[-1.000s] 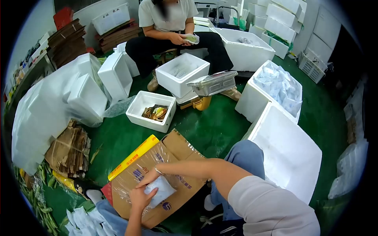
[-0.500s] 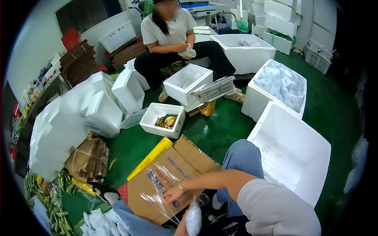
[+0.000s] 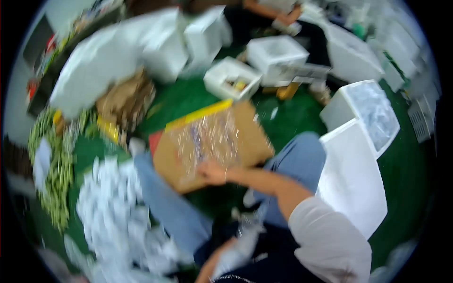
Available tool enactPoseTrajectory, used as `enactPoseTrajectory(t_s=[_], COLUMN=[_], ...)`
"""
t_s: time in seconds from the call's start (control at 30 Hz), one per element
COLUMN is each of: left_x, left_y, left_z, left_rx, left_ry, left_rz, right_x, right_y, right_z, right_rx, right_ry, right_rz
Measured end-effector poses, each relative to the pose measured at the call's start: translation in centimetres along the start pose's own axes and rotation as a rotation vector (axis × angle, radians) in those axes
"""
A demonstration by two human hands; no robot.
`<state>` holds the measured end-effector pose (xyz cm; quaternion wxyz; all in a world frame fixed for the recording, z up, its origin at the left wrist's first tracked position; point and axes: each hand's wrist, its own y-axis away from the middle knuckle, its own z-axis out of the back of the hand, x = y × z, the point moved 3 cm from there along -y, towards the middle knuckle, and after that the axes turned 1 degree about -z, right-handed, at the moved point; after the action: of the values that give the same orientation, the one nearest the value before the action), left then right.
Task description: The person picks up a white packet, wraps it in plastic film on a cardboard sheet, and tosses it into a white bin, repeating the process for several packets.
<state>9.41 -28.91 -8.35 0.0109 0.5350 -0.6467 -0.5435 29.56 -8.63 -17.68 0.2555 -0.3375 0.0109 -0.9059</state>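
A cardboard box piece (image 3: 257, 137) lies across the floor in front of my legs, with clear plastic wrap (image 3: 207, 137) over its middle. My right hand (image 3: 213, 172) is at the near edge of this wrap, fingers drawn together on the film, though motion blurs them. Low in the view, my left hand (image 3: 225, 250) is closed against a white, plastic-wrapped bundle (image 3: 240, 243) close to my body. Its fingertips are partly hidden. Along the far side of the cardboard lies a long yellow box (image 3: 200, 113).
White packs (image 3: 113, 212) are heaped at left beside green vegetables (image 3: 56, 174). Foam boxes stand around: a large one (image 3: 354, 184) at right, one with bluish bags (image 3: 375, 113), and a small one (image 3: 231, 89) ahead. Another person (image 3: 278, 19) sits beyond.
The view has swung down and left, showing more of the white packs. My right hand's fingers, earlier spread on the wrap, are now bunched at its near edge. The left still has the bundle.
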Motion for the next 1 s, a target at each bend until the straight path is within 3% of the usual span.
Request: enactPoseTrajectory(t_s=[0.03, 0.07, 0.23, 0.3, 0.33, 0.4, 0.43, 0.47, 0.53, 0.6, 0.63, 0.67, 0.7, 0.73, 0.8, 0.83, 0.87, 0.93, 1.0], left_x=[1.6, 2.5, -0.3, -4.7, -5.6, -7.4, -8.2, -9.9, -13.4, -14.4, -14.1, -13.0, -12.4, -12.3, -13.2, -13.5, -13.3, -11.9, -10.5], left_y=[1.5, 2.5, 3.5, 3.0, 2.2, -0.3, -1.6, -2.6, -2.1, -0.8, 0.1, -0.2, -0.9, -2.0, -4.3, -5.6, -6.7, -8.1, -7.9], left_z=[-0.2, -0.4, 1.3, 0.7, 0.6, -0.4, -1.1, -2.1, -4.3, -5.9, -6.5, -5.1, -3.7, -2.5, 1.2, 1.6, 0.8, -1.9, -4.3], left_rx=[0.004, -0.005, -0.093, -0.453, -0.439, -0.155, -0.043, 0.021, -0.086, -0.229, -0.318, -0.502, -0.684, -0.704, -0.674, -0.547, -0.348, -0.014, 0.159], left_ry=[0.051, 0.116, 0.367, 0.852, 0.847, 0.582, 0.444, 0.169, 0.304, 0.462, 0.485, 0.046, -0.391, -0.013, 0.374, 0.521, 0.567, 0.481, 0.307], left_rz=[0.032, 0.024, -0.247, -0.013, -0.014, -0.069, -0.113, -0.228, -0.384, -0.616, -0.758, -0.846, -0.936, -0.898, -0.852, -0.741, -0.539, -0.199, -0.014], right_x=[2.5, 4.0, 13.3, 14.4, 14.6, 17.5, 18.1, 18.4, 16.3, 12.8, 12.1, 11.9, 13.9, 17.1, 22.6, 23.7, 25.1, 26.2, 26.6], right_y=[0.7, 1.8, 6.9, 7.2, 7.8, 8.3, 9.0, 9.5, 10.8, 12.9, 13.8, 14.7, 14.9, 14.3, 13.4, 12.9, 12.0, 11.3, 10.7], right_z=[1.5, 2.2, 6.0, 11.0, 13.5, 16.0, 15.0, 16.7, 17.2, 16.2, 14.8, 13.8, 14.3, 15.3, 17.0, 17.3, 18.2, 18.8, 18.2], right_rx=[0.148, -0.009, 0.193, 0.252, 0.018, -0.095, -0.051, -0.099, -0.365, -0.768, -0.740, -0.693, -0.650, -0.589, -0.532, -0.611, -0.683, -0.550, -0.460], right_ry=[0.145, 0.143, 0.553, -0.385, -0.830, -1.166, -0.817, -0.601, -0.807, -0.857, -0.830, -0.806, -0.590, -0.380, -0.417, -0.273, -0.130, -0.038, 0.241], right_rz=[-0.062, 0.054, 0.168, -0.358, -0.430, -0.285, -0.087, -0.139, -0.489, -0.821, -0.866, -0.906, -0.806, -0.705, -0.534, -0.385, -0.233, -0.255, 0.033])
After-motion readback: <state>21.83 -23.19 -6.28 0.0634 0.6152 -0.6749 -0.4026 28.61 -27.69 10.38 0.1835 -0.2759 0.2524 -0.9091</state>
